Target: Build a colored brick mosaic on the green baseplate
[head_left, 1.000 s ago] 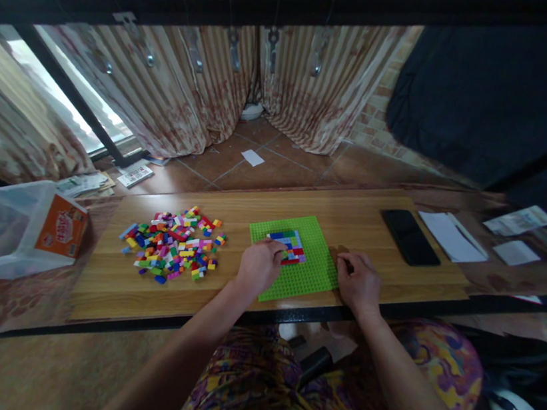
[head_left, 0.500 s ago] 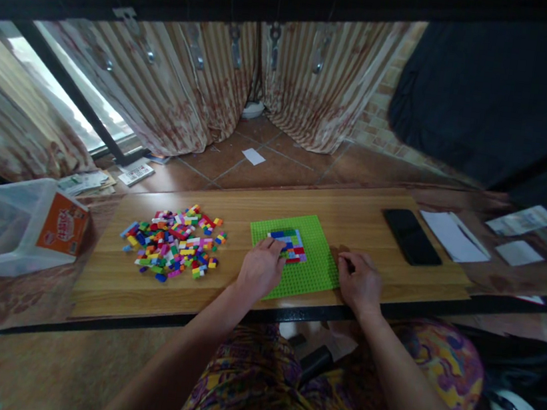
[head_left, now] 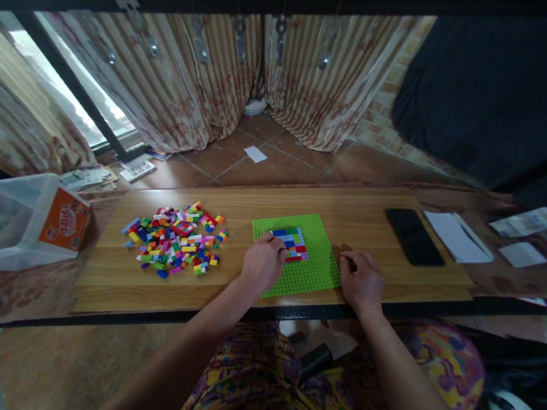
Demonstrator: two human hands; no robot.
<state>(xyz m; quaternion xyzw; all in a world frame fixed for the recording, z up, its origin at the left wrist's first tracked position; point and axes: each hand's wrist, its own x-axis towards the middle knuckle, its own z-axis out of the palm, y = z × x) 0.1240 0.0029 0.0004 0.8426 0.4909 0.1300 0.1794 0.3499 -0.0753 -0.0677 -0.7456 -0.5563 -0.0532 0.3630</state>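
Observation:
A green studded baseplate (head_left: 317,275) lies on the wooden board, and a flat patch of building bricks (head_left: 293,241) in blue, red, white and other colours is set on it. Over the plate's left part, my left hand (head_left: 265,261) is closed in a pinch, fingertips down at the left side of the patch. Whatever it pinches is hidden by the fingers. My right hand (head_left: 363,281) rests curled at the plate's right edge, thumb and forefinger together. I cannot make out whether anything is between them.
Loose building bricks (head_left: 175,239) form a pile on the board's (head_left: 221,292) left half. A clear plastic bin (head_left: 4,217) with an orange label stands farther left. A black phone (head_left: 414,237) and white paper (head_left: 453,235) with a pen lie to the right.
My left hand stays at the brick patch, its fingers shifted only slightly. The right hand holds its place by the plate's edge. The whole view has moved a little.

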